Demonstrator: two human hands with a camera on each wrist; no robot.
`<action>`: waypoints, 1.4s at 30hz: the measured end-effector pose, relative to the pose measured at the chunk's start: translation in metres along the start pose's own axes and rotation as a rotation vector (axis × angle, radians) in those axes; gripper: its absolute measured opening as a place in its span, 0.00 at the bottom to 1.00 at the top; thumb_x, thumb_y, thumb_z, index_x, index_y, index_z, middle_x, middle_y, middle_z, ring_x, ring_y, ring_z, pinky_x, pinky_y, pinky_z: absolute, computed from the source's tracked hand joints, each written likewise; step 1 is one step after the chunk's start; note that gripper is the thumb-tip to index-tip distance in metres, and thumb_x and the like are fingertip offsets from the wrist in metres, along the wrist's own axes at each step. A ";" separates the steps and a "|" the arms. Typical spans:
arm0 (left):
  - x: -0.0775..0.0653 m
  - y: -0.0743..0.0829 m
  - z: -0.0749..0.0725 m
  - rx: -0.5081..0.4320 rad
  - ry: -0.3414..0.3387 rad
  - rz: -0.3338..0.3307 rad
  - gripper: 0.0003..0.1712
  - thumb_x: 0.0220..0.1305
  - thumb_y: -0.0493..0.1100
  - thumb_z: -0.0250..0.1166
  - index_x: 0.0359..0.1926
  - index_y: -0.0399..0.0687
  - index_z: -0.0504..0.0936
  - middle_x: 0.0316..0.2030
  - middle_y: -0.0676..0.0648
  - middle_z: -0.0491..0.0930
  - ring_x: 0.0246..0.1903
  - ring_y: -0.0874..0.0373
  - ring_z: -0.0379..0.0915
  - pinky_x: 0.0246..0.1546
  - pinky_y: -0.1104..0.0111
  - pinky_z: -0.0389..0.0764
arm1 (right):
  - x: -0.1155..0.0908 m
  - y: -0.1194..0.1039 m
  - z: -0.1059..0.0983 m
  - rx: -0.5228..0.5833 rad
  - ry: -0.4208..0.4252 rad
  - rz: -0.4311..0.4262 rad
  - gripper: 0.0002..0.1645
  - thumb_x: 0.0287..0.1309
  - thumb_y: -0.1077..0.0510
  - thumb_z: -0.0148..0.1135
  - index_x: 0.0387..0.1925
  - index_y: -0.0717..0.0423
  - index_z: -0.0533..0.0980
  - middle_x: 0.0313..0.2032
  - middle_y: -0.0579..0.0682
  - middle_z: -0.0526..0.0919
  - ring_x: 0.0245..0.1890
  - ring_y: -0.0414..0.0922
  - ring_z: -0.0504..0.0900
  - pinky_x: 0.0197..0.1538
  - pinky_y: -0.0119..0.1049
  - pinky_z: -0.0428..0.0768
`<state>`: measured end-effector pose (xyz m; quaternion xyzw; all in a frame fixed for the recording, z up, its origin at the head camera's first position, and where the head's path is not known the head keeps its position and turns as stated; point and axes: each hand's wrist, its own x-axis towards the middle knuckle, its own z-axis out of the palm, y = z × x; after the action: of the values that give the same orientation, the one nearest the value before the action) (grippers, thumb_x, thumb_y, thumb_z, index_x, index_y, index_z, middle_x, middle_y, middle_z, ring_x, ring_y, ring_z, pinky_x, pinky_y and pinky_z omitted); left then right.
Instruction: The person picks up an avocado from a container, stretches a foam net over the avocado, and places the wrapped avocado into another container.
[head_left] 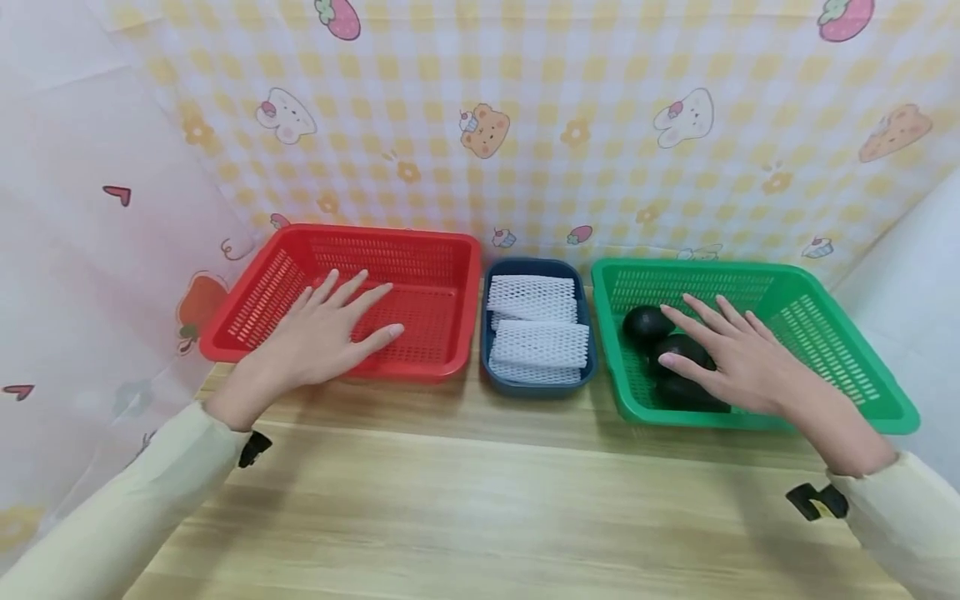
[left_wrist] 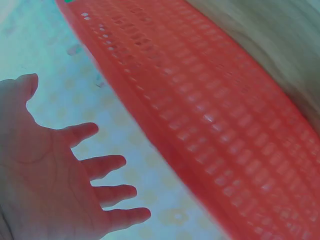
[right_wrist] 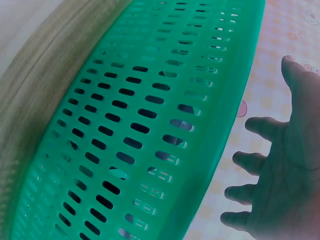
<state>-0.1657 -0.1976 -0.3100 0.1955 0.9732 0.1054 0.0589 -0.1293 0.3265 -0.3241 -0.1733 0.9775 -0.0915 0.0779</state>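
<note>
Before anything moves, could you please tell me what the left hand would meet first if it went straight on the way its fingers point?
Probably the yellow-checked cloth behind the red basket: the left hand seems to be above the basket. Depth is unclear; if lower, it would meet the far wall first.

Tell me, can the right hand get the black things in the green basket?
Probably yes: the right hand spreads over the open green basket; nothing seems to block the black things.

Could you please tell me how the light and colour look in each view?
Head: pale glare on the table, soft shadows toward its left and right edges; left wrist: hazy, with the left hand tinted reddish; right wrist: the right hand dark against brighter cloth.
</note>
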 end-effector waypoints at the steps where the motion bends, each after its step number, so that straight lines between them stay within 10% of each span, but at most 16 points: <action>1: 0.002 0.005 0.001 0.003 0.007 0.015 0.49 0.68 0.77 0.47 0.79 0.55 0.58 0.78 0.37 0.48 0.75 0.30 0.34 0.68 0.34 0.38 | -0.001 0.000 0.000 0.006 0.001 -0.001 0.46 0.73 0.33 0.51 0.82 0.44 0.48 0.79 0.60 0.42 0.76 0.66 0.32 0.70 0.68 0.32; 12: 0.024 0.081 0.015 -0.044 0.192 0.302 0.34 0.62 0.59 0.72 0.63 0.47 0.79 0.60 0.45 0.77 0.58 0.47 0.71 0.55 0.49 0.76 | -0.009 0.001 -0.001 -0.015 0.233 -0.273 0.29 0.65 0.52 0.70 0.64 0.58 0.76 0.61 0.60 0.77 0.59 0.61 0.76 0.54 0.60 0.76; 20: 0.040 0.123 0.042 0.013 0.102 0.508 0.27 0.60 0.57 0.75 0.56 0.49 0.85 0.46 0.50 0.83 0.41 0.57 0.74 0.38 0.67 0.77 | -0.012 0.012 -0.009 -0.113 0.368 -0.454 0.20 0.51 0.63 0.77 0.47 0.54 0.83 0.39 0.45 0.83 0.29 0.39 0.81 0.26 0.38 0.79; 42: 0.053 0.134 0.075 -0.027 -0.040 0.486 0.21 0.61 0.44 0.76 0.55 0.49 0.86 0.45 0.50 0.84 0.40 0.58 0.77 0.35 0.69 0.80 | -0.019 0.030 -0.011 -0.156 0.330 -0.472 0.16 0.52 0.63 0.77 0.42 0.50 0.83 0.33 0.37 0.79 0.25 0.33 0.78 0.23 0.31 0.75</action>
<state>-0.1534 -0.0422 -0.3561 0.4251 0.8948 0.1256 0.0536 -0.1232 0.3628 -0.3178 -0.3842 0.9137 -0.0586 -0.1191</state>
